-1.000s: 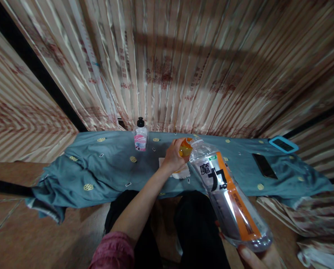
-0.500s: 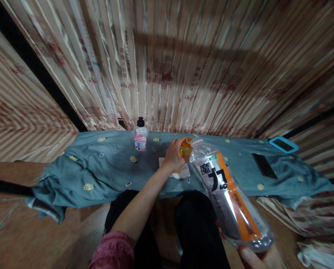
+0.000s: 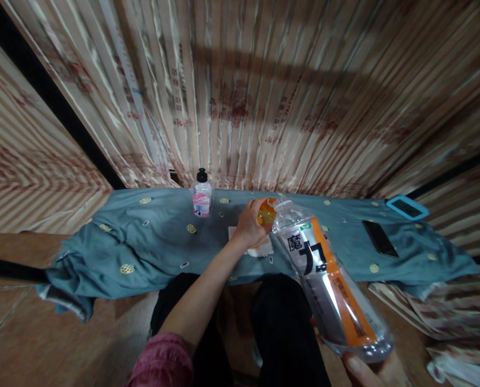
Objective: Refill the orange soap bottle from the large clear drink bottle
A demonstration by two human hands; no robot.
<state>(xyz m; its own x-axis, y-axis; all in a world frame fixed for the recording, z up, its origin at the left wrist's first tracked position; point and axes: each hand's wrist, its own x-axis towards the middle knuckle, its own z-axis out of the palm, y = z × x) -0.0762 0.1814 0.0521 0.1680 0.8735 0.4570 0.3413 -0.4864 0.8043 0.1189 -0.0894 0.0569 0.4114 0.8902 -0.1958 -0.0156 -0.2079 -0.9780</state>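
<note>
Rightward, room is left on the teal cloth (image 3: pixel 163 242) between phone (image 3: pixel 380 238) and large bottle (image 3: pixel 328 285). Tilted across the near edge, the bottle is clasped near its base by the right hand (image 3: pixel 369 370); beside its mouth, an amber container (image 3: pixel 266 213) is gripped by the curled left hand (image 3: pixel 250 224).

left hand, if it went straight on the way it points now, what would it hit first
Past the orange container it holds, the left hand would likely meet the clear bottle at its neck end, though depth is unclear.
</note>
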